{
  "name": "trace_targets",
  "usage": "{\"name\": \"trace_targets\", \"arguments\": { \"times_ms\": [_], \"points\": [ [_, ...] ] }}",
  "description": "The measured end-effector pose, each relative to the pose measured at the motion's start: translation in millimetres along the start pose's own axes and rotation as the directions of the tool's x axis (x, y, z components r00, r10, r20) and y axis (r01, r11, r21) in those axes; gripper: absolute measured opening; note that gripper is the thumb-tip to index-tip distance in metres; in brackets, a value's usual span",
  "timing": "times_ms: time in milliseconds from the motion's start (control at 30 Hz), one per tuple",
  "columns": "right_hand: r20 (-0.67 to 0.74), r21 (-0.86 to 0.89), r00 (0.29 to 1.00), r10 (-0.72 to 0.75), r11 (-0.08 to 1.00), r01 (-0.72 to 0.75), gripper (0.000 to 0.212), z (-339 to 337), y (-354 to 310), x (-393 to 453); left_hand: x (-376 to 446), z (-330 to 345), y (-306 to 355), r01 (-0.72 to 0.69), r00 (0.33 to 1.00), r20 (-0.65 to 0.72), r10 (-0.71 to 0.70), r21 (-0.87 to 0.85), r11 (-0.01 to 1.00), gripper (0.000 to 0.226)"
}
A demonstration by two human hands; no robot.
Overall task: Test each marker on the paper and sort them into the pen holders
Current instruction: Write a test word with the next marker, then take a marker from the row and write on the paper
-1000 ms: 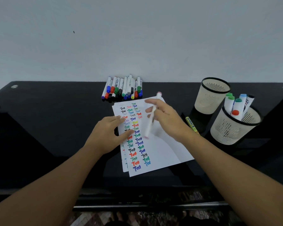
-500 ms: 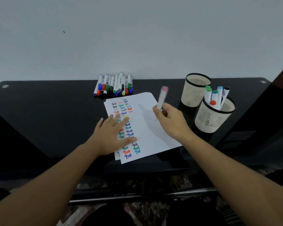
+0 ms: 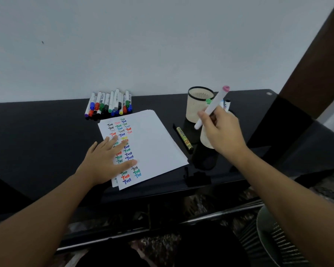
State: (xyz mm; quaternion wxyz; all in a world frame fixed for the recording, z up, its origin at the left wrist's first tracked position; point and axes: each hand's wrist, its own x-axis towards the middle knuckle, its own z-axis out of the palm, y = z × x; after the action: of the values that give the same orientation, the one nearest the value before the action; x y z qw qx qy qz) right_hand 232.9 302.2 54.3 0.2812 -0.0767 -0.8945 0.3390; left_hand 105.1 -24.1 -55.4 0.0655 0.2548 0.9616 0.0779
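Observation:
My right hand grips a white marker with a pink cap, held tilted in the air over the near pen holder, which my hand mostly hides. Other markers' tips poke out of that holder behind my fingers. The far pen holder stands just behind it. My left hand lies flat on the stack of paper, which carries columns of coloured "Test" words. Several capped markers lie in a row at the back of the table.
A yellow-labelled marker lies on the black glass table between the paper and the holders. A dark wooden post rises at the right. A grey wall stands right behind the table. A mesh bin sits on the floor, lower right.
My right hand has lifted the pink-capped marker off the paper and carried it right, over the near holder. The left hand stays on the paper. The camera has turned left.

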Motion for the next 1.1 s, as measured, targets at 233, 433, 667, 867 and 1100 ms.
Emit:
{"name": "trace_targets", "arguments": {
  "times_ms": [233, 433, 667, 867, 1100],
  "points": [
    [-0.151, 0.053, 0.982, 0.112, 0.993, -0.105, 0.026, -35.8, 14.3, 18.0, 0.7, 0.0, -0.2, 0.007, 1.0, 0.006, -0.007, 0.012, 1.0, 0.109],
    [-0.121, -0.09, 0.986, 0.116, 0.988, -0.127, 0.024, -36.4, 26.9, 23.6, 1.2, -0.4, -0.1, 0.004, 1.0, 0.005, -0.004, 0.015, 1.0, 0.11],
    [-0.051, -0.117, 0.984, 0.17, 0.977, -0.175, 0.03, -31.7, 36.6, 23.5, 3.5, -0.2, -1.7, 0.003, 1.0, 0.009, -0.003, 0.014, 1.0, 0.11],
    [-0.1, -0.063, 0.989, 0.105, 0.992, -0.112, 0.034, -24.1, 22.5, 21.8, 4.0, 0.7, -2.1, 0.008, 1.0, 0.004, -0.008, 0.002, 1.0, 0.109],
    [-0.165, -0.097, 0.981, -0.099, 0.992, 0.084, 0.051, -4.0, -16.2, 21.7, 6.6, -1.9, -2.5, 0.014, 1.0, 0.019, -0.012, -0.079, 0.997, 0.116]
  ]
}}
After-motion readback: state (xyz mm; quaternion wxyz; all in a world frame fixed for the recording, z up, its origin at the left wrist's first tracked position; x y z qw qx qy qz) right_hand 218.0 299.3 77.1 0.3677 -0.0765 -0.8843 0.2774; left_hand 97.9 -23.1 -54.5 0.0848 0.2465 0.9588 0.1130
